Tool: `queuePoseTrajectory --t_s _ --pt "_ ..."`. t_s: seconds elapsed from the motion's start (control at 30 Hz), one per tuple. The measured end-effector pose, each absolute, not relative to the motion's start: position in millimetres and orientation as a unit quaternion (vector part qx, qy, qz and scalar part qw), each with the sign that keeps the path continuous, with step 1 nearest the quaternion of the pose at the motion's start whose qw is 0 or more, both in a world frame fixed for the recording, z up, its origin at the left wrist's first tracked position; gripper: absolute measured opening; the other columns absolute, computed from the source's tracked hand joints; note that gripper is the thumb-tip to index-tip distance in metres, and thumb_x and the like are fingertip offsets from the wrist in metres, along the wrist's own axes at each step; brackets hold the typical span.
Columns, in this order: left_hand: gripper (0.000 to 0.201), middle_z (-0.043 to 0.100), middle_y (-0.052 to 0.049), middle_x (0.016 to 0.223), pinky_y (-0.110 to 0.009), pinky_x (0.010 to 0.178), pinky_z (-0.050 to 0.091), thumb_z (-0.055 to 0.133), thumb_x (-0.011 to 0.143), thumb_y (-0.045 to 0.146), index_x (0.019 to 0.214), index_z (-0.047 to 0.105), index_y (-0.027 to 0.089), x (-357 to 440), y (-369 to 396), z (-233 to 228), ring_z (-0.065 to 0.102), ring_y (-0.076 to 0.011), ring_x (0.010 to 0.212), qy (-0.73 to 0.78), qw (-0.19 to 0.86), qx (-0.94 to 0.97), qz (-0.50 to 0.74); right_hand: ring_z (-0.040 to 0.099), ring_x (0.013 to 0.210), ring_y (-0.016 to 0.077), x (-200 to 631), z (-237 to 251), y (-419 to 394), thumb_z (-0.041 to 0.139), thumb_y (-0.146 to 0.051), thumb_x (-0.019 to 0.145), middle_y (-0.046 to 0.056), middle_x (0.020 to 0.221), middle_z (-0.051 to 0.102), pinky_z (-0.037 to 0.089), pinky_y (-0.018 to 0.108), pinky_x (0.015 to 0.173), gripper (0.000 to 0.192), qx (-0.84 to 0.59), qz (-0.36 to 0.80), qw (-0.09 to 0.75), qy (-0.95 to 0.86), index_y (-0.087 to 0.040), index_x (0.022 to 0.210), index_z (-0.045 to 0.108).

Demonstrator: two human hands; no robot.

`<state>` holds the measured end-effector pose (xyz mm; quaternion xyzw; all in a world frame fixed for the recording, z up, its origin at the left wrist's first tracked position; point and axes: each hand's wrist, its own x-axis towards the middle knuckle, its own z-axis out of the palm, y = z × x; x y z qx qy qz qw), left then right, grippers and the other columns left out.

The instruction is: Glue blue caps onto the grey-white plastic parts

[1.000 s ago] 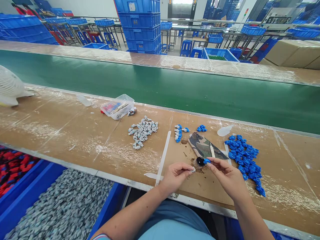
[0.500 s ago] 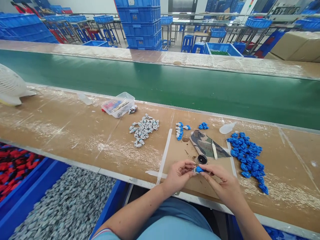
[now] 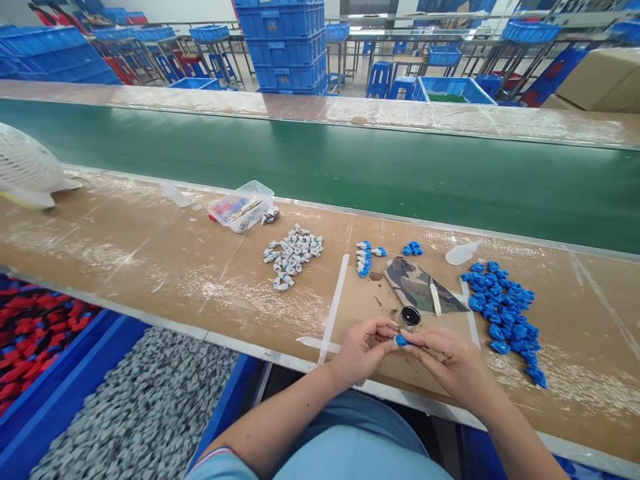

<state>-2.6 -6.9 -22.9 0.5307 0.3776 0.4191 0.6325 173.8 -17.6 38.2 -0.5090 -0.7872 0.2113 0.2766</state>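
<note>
1. A small blue part [image 3: 401, 341] is pinched between the fingertips of the left hand [image 3: 361, 348] and the right hand [image 3: 450, 363]. Both hands are curled nearly closed around it, low over the cardboard sheet [image 3: 360, 303] at the near edge of the workbench [image 3: 125, 247].
2. Whether a second, grey piece is also held in the left hand cannot be told; the fingers hide it.
3. For this step to go well, the part is best kept gripped at its sides, so that its mating face stays in sight, and pressed straight rather than twisted.
4. At 12 o'clock from the hands, just beyond the fingertips, a small round pot with a dark centre [image 3: 411, 316] stands on the cardboard. The wrists should be kept clear of it so that it is not tipped.
5. Further at 12 o'clock a camouflage cloth [image 3: 415, 288] lies flat, with a pale stick [image 3: 435, 297] on it.
6. At 2 o'clock a heap of loose blue parts [image 3: 505, 313] is spread; at 10 o'clock a pile of grey-white parts [image 3: 293, 255] lies well apart. Between them, at 11 o'clock, a short row of joined blue-and-white pieces [image 3: 365, 257] is set.
7. A finished piece would, in all likelihood, be best laid beside that row, with the heaps kept unmixed.
</note>
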Motion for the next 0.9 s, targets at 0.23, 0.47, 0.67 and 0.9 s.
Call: queuePoseTrajectory --t_s 0.23,0.47,0.67,0.9 --pt "0.028 0.069 -0.003 0.084 -0.027 0.079 0.050 0.063 0.075 0.020 0.103 0.063 0.020 -7.0 -8.8 -12.9 0.064 -0.0163 0.081 0.385 0.548 0.636 0.384 0.060 0.053 0.0127 174.5 52.8 -15.6 0.040 -0.036 0.092 0.003 0.061 0.063 0.046 0.021 0.047 0.035 -0.480 0.238 0.214 -0.817 -0.029 0.090 0.074" --pt "0.034 0.063 -0.004 0.080 -0.025 0.071 0.049 0.065 0.074 0.025 0.106 0.059 0.015 -7.2 -10.5 -17.4 0.061 -0.0143 0.074 0.368 0.647 0.537 0.397 0.061 0.057 0.0109 171.5 25.3 -29.4 0.054 -0.028 0.088 0.000 0.065 0.066 0.048 0.019 0.051 0.022 -0.483 0.236 0.346 -0.769 -0.029 0.099 0.072" --pt "0.042 0.059 0.000 0.077 -0.024 0.070 0.045 0.072 0.069 0.028 0.107 0.057 0.017 -4.6 -8.7 -15.7 0.058 -0.0117 0.072 0.371 0.701 0.466 0.391 0.063 0.057 0.0108 164.1 21.3 -39.1 0.058 -0.022 0.083 -0.001 0.067 0.068 0.051 0.019 0.053 0.023 -0.511 0.243 0.382 -0.731 -0.030 0.100 0.072" --pt "0.047 0.059 0.002 0.075 -0.025 0.072 0.044 0.077 0.063 0.027 0.103 0.055 0.017 -3.7 -1.6 -6.1 0.057 -0.0107 0.071 0.386 0.746 0.412 0.354 0.068 0.070 0.0136 170.3 15.6 -39.1 0.057 -0.027 0.083 0.002 0.081 0.073 0.055 0.020 0.063 0.024 -0.530 0.304 0.378 -0.696 -0.028 0.103 0.071"
